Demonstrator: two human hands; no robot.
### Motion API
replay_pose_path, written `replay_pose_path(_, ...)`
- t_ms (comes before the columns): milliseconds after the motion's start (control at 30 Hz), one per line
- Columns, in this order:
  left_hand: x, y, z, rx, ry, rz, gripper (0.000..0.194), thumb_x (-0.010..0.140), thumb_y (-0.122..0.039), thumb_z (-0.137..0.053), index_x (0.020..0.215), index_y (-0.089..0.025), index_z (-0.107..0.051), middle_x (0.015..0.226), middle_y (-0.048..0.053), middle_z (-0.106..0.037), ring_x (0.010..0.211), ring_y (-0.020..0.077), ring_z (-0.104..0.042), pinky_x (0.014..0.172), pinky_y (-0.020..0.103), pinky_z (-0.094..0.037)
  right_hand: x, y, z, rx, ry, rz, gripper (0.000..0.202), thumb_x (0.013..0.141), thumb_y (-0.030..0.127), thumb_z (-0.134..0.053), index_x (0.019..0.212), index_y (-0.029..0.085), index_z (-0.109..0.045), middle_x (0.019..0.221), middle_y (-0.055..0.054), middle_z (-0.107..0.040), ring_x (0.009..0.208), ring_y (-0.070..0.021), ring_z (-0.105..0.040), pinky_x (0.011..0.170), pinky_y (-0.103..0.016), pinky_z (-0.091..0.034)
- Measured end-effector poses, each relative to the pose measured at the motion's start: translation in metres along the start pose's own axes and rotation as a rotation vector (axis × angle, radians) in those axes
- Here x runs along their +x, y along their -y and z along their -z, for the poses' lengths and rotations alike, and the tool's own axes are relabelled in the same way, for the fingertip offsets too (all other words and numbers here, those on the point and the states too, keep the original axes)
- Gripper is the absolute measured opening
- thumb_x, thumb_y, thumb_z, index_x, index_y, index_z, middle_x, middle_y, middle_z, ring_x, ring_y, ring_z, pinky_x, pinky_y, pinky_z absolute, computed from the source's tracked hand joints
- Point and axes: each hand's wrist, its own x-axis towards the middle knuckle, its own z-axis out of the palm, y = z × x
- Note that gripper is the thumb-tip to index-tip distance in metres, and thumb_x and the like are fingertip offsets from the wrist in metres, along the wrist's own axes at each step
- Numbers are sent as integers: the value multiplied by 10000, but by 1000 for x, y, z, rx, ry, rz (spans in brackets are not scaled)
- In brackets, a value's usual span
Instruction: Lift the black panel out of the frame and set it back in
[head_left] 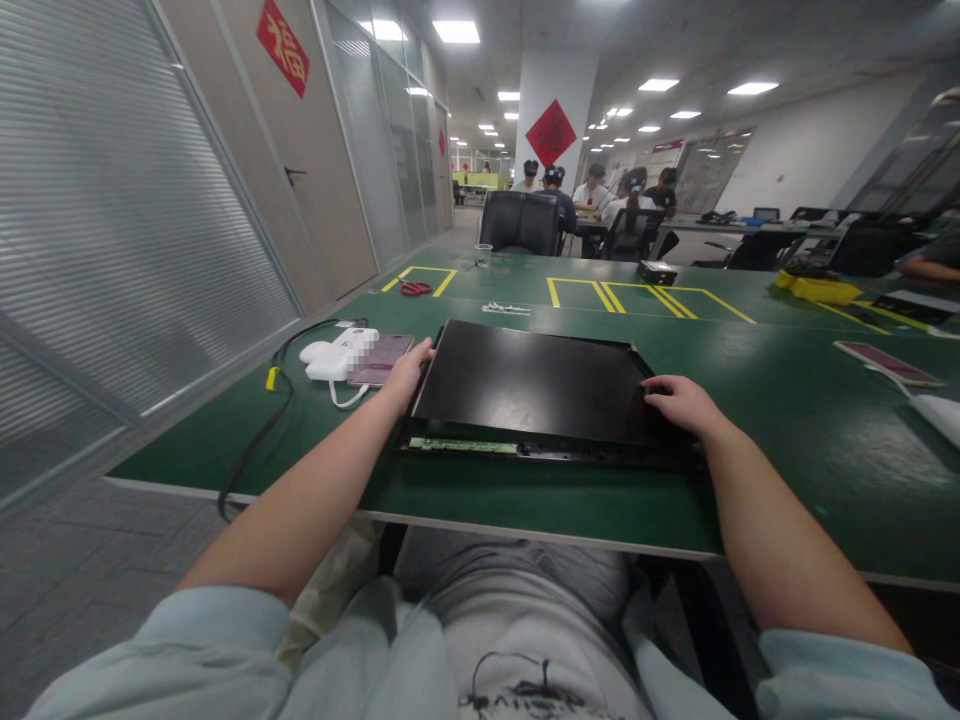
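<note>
A flat black panel [536, 385] lies slightly askew over a black frame [600, 456] on the green table. Along the frame's near edge, a green circuit strip [465, 446] shows below the panel. My left hand [411, 372] grips the panel's left edge, its fingers together and partly hidden behind that edge. At the right edge, my right hand [679, 400] is closed on the panel, with thumb and fingers pinched at its rim.
Left of the panel are a phone [384, 355], a white device [330, 358] and a black cable [259, 440]. Red scissors [415, 288], small metal pieces [506, 309] and a black box [657, 272] sit farther back. Another phone [889, 363] is at the right. People sit beyond the table [787, 440].
</note>
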Motion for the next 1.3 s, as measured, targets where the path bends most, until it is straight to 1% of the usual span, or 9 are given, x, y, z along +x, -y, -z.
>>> replay_pose_path(167, -5, 0, 3, 84, 83, 9, 441, 461, -369, -965, 795, -173, -754, 743, 50, -762, 685, 233, -709, 687, 338, -566, 0, 0, 0, -8, -6, -10, 293, 764, 238, -693, 1032, 235, -812, 1126, -94, -765, 1094, -293, -695, 1005, -414, -530)
replay_pose_path(367, -7, -2, 2, 52, 130, 36, 414, 478, -319, -958, 797, -171, -739, 739, 50, -759, 663, 219, -702, 686, 343, -568, 2, -2, -1, 7, -21, 23, 260, 738, 257, -711, 976, 257, -815, 1109, -78, -774, 1071, -292, -701, 986, -414, -540)
replay_pose_path(633, -6, 0, 4, 74, 141, 20, 449, 457, -360, -973, 798, -172, -749, 752, 56, -758, 694, 230, -709, 721, 357, -572, 2, -3, -2, 36, -13, 4, 268, 741, 265, -713, 991, 249, -808, 1078, -86, -767, 1057, -287, -701, 994, -424, -532)
replay_pose_path(733, -4, 1, 5, 87, 104, -12, 455, 439, -357, -989, 790, -176, -763, 839, 77, -778, 824, 285, -740, 788, 397, -588, 3, -4, -2, 44, -9, -11, 278, 751, 274, -709, 1011, 243, -801, 1093, -91, -761, 1076, -292, -698, 1011, -435, -524)
replay_pose_path(833, -3, 1, 5, 92, 32, -91, 430, 437, -311, -996, 779, -171, -777, 1063, 119, -780, 1077, 351, -718, 930, 430, -570, 5, -7, -4, 78, -26, -20, 320, 744, 272, -721, 1055, 236, -787, 1146, -110, -753, 1139, -312, -679, 1035, -452, -512)
replay_pose_path(1033, -9, -6, 2, 79, 50, -194, 399, 492, -322, -981, 810, -151, -811, 1501, 174, -579, 1375, 392, -553, 1133, 441, -449, 9, -10, -8, 271, -135, -156, 576, 721, 302, -764, 1280, 184, -685, 1249, -174, -720, 1164, -336, -682, 1042, -484, -508)
replay_pose_path(1100, -12, -10, 0, 77, 69, -234, 386, 512, -327, -975, 818, -156, -813, 1530, 165, -554, 1403, 389, -524, 1158, 445, -425, 7, -7, -5, 287, -154, -209, 510, 741, 327, -753, 1225, 171, -714, 1215, -182, -728, 1176, -349, -677, 1034, -481, -512)
replay_pose_path(1200, -16, -13, -1, 64, 88, -300, 362, 537, -322, -962, 825, -163, -811, 1518, 152, -565, 1422, 371, -504, 1171, 429, -412, 1, -1, 0, 347, -130, -252, 264, 763, 319, -728, 992, 197, -777, 1037, -158, -765, 1104, -351, -701, 952, -454, -549)
replay_pose_path(1300, -15, -11, 0, 45, 103, -327, 365, 537, -331, -951, 829, -167, -805, 1489, 141, -595, 1400, 363, -525, 1142, 418, -444, -4, 4, 5, 442, -169, -288, 165, 720, 306, -757, 859, 219, -776, 923, -127, -772, 1025, -347, -714, 910, -454, -560)
